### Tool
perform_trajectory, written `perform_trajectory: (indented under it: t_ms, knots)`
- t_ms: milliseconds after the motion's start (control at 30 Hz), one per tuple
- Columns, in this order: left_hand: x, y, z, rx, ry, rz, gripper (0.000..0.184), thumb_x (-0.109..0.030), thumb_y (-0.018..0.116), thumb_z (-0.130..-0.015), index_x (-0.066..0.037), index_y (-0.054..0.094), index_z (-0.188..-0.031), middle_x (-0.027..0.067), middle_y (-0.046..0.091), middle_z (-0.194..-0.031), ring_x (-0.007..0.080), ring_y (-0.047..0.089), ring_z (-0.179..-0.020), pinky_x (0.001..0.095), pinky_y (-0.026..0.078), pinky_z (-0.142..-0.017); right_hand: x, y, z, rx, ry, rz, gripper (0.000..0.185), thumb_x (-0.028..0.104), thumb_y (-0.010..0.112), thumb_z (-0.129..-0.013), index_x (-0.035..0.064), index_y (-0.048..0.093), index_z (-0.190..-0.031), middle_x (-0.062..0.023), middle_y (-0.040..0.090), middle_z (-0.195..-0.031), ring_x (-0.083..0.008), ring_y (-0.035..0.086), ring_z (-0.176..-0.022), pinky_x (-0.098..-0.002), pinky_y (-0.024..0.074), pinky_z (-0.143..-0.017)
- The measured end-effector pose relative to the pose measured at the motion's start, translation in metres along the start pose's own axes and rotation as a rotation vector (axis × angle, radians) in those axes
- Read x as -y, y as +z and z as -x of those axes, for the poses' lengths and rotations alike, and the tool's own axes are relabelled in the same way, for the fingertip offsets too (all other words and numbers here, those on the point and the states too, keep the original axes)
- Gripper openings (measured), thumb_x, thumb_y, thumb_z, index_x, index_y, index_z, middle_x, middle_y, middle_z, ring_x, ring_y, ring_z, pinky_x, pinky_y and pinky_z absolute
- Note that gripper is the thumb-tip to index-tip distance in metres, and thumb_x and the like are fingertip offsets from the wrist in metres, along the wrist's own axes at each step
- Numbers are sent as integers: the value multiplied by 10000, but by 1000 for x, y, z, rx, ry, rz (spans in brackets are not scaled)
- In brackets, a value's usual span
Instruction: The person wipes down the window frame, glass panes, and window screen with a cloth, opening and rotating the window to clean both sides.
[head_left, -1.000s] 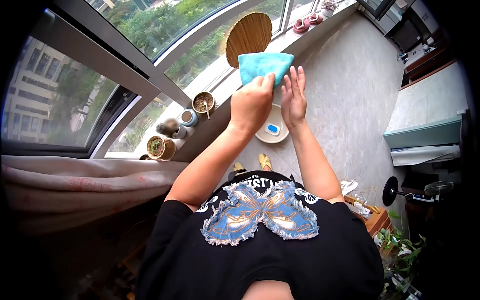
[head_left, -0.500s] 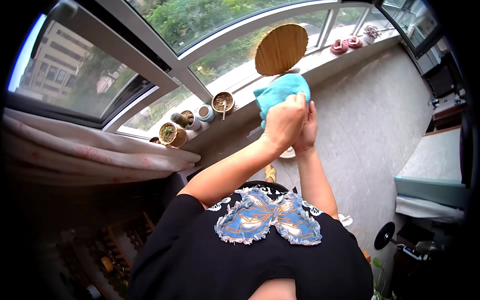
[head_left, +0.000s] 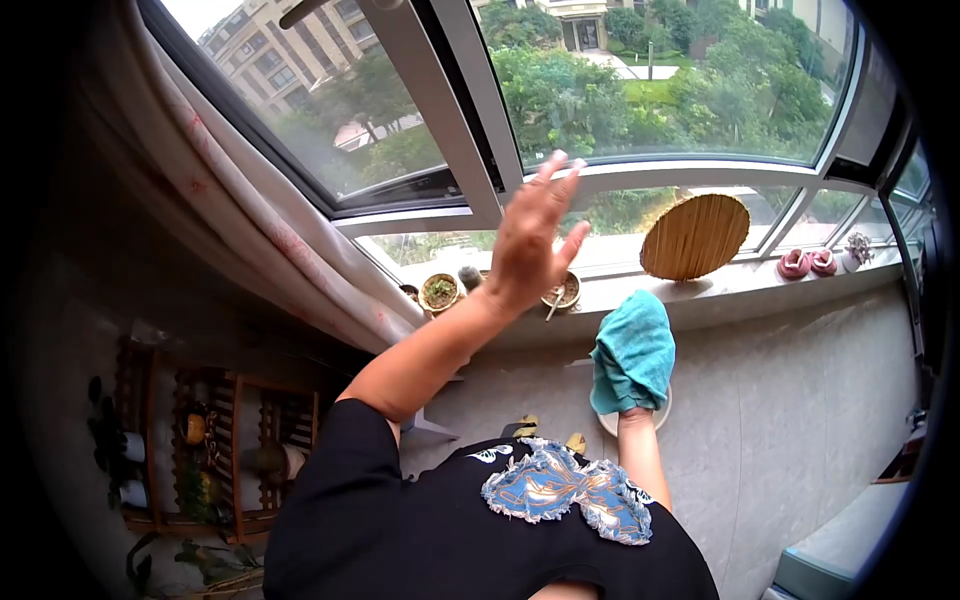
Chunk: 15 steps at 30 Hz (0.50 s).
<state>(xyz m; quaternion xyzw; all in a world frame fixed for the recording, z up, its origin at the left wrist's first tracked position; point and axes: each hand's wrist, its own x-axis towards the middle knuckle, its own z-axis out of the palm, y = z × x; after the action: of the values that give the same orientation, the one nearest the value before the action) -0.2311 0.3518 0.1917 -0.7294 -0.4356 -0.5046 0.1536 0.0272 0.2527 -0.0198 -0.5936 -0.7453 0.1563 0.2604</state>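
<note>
— Where is the cloth [head_left: 635, 340]?
— Over your right hand [head_left: 636, 417], before the sill's [head_left: 755, 284] front edge. It should be soft and light; better to grip its gathered lower hem.
— What is unclear?
— Your left hand [head_left: 527, 245] is spread; the covered right one, I cannot tell. Also the basin [head_left: 664, 412] is partly hidden.

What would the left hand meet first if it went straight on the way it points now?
Probably the window glass: the left hand points up toward it. But depth is unclear in this one view, so the window frame could come first.
</note>
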Motion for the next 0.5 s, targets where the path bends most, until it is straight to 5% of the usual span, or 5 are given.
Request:
perform_trajectory:
  t_ms: [133, 267, 300, 367, 500]
  knots:
    - [80, -93, -125, -440, 194, -611, 750, -124, 753, -846, -23, 402, -1501, 245, 433, -1503, 424, 426, -1403, 498, 366, -1178, -13, -5, 3, 22, 74, -654, 791, 604, 439, -1011, 110, 271, -1605, -98, 295, -1659, -289, 267, -1530, -484, 170, -1271]
    - [134, -150, -209, -87, 172, -843, 677, -197, 771, -811, -73, 512, -1424, 175, 620, -1324, 374, 582, -1247, 494, 413, -1111, -38, 19, -9, 77, 123, -2090, 708, 537, 441, -1037, 112, 301, -1585, -105, 372, -1613, -316, 341, -1490, -580, 224, -1238]
    - [143, -156, -225, 91, 67, -785, 492, -247, 746, -834, -102, 623, -1288, 137, 719, -1099, 345, 675, -1064, 476, 482, -1014, -27, 12, -17, 56, 69, -1596, 696, 474, 515, -1021, 101, 315, -1573, -106, 392, -1597, -298, 369, -1472, -538, 253, -1237]
    - [135, -165, -247, 337, -88, -698, 293, -235, 692, -873, -82, 673, -1122, 149, 731, -966, 336, 703, -955, 454, 542, -905, -3, 19, -39, 61, 41, -1738, 621, 395, 481, -1061, 95, 294, -1571, -99, 396, -1590, -288, 407, -1446, -502, 307, -1230]
    - [135, -164, -245, 331, -31, -690, 262, -230, 667, -892, -67, 663, -1097, 143, 731, -971, 334, 703, -957, 454, 550, -885, 45, 35, -102, -144, -195, 184, 598, 476, 516, -1006, 51, 483, -1426, -119, 553, -1409, -312, 521, -1302, -510, 384, -1117]
